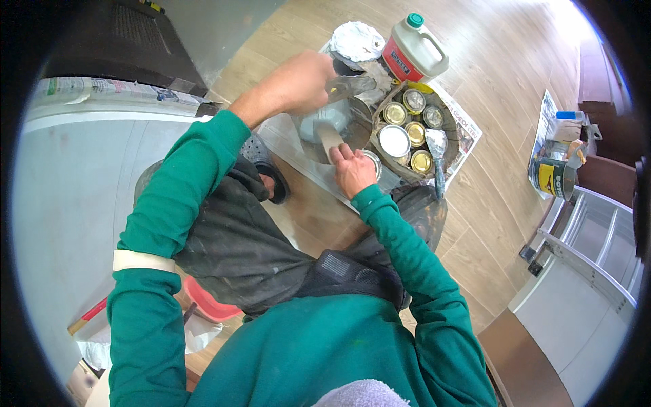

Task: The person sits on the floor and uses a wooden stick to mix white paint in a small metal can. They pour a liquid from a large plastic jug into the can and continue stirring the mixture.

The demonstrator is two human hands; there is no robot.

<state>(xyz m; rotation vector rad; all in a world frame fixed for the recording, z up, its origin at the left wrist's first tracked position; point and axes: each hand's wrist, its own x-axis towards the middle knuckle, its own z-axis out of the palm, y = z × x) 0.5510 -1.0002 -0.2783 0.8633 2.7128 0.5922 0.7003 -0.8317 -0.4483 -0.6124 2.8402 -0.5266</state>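
My right hand (354, 171) is closed around a flat, light wooden stick (329, 138). The stick's far end dips into a round container with pale bluish-white stuff (322, 123) in it. My left hand (308, 81) is curled and slightly blurred above that container's far side. It is at a greyish, see-through piece (344, 88), whose kind I cannot make out. Right beside my right hand stands a small round tin (372, 163), partly hidden by the hand. Farther right, a box of several small tins (395, 140) has a scraper (438, 163) lying across its edge.
A jug with a green cap (415, 51) and crumpled white cloth (357, 42) stand behind. Newspaper (468, 132) lies under the box. At the far right are a dark can (553, 178) and a metal ladder (597, 251). A red tray (210, 302) sits by my left leg.
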